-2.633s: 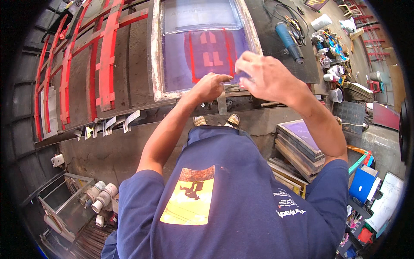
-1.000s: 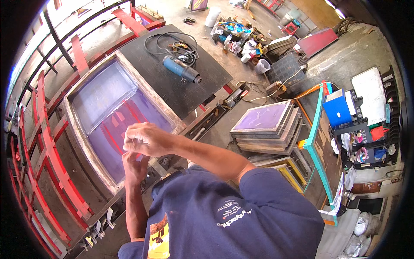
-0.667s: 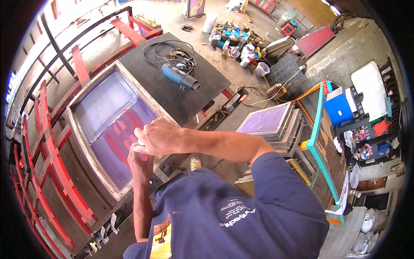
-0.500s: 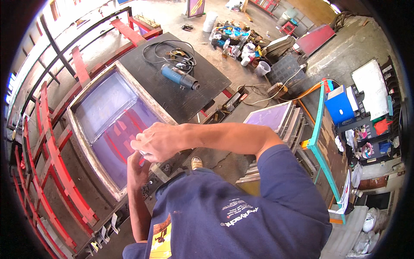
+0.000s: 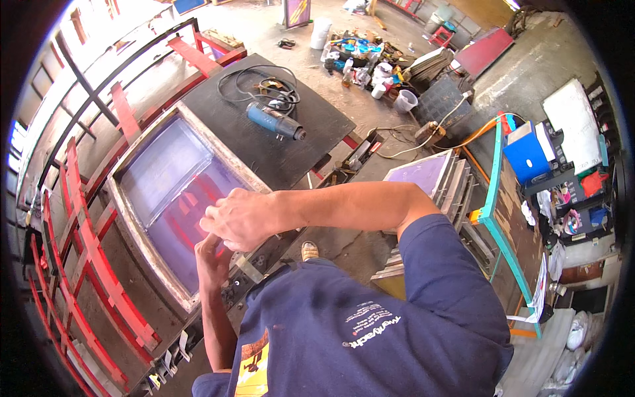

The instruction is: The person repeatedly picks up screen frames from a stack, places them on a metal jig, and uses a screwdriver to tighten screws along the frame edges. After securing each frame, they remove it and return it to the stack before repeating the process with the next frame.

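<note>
My right hand (image 5: 243, 220) is closed, its fingers curled down against my left hand (image 5: 211, 262) just below it. The left hand's fingers are bent up and pressed together at the same spot. What they pinch between them is hidden. Both hands are above the lower right part of a worn, whitish wooden screen frame (image 5: 221, 147). Inside this frame is a purple mesh (image 5: 160, 169), paler in its upper half, with red shapes in the lower half, partly covered by my fingers.
Past the frame, a blue heat gun (image 5: 276, 121) with a coiled black cord lies on a black board (image 5: 284, 159). Red slatted racks (image 5: 99, 255) stand left. On the right are stacked screens (image 5: 421, 173), a teal-edged table (image 5: 491, 192) and a blue binder (image 5: 527, 161).
The view has shifted slightly. Both hands keep almost the same pose and stay together over the frame, with only small finger movement.
</note>
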`<action>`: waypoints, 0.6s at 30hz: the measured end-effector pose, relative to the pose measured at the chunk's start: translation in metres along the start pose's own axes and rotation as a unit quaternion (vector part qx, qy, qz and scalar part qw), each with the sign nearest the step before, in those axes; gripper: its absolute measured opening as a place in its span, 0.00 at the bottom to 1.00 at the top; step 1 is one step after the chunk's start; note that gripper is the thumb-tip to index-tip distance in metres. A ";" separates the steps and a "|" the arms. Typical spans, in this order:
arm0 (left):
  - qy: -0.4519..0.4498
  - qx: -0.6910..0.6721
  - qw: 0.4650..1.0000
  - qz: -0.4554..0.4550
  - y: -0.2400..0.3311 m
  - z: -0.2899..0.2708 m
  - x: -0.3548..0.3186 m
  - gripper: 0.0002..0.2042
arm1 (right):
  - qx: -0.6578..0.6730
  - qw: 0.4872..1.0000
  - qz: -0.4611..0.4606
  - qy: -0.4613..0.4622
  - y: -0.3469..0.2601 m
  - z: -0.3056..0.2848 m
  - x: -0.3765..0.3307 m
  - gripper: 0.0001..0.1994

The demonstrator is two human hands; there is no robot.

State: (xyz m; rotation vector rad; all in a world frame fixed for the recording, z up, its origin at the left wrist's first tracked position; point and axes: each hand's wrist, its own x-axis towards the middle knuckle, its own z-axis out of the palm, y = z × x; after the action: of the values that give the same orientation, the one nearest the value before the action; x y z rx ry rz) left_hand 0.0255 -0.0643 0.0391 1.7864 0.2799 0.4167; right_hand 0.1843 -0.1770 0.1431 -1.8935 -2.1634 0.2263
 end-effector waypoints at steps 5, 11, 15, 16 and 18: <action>0.103 -0.003 0.994 0.024 0.003 0.016 0.010 0.18 | 0.027 0.998 0.051 -0.003 -0.005 0.004 0.018 0.22; -0.069 0.068 0.994 0.058 0.021 -0.015 0.000 0.16 | 0.049 0.993 -0.069 -0.082 0.008 -0.008 0.009 0.16; 0.003 0.125 0.991 0.055 0.006 -0.010 0.000 0.17 | 0.001 0.984 0.067 -0.163 -0.015 -0.020 0.018 0.18; 0.035 0.047 0.996 0.066 0.019 -0.001 0.003 0.18 | -0.005 0.976 0.114 -0.183 -0.017 -0.019 0.022 0.19; 0.073 0.088 0.992 0.052 0.005 0.004 0.004 0.18 | 0.006 0.983 0.094 -0.157 -0.018 -0.014 0.023 0.20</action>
State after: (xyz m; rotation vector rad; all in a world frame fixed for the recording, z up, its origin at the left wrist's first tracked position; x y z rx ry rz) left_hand 0.0309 -0.0675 0.0441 1.9518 0.3343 0.6140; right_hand 0.1685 -0.1574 0.1638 -2.1806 -2.1596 0.6106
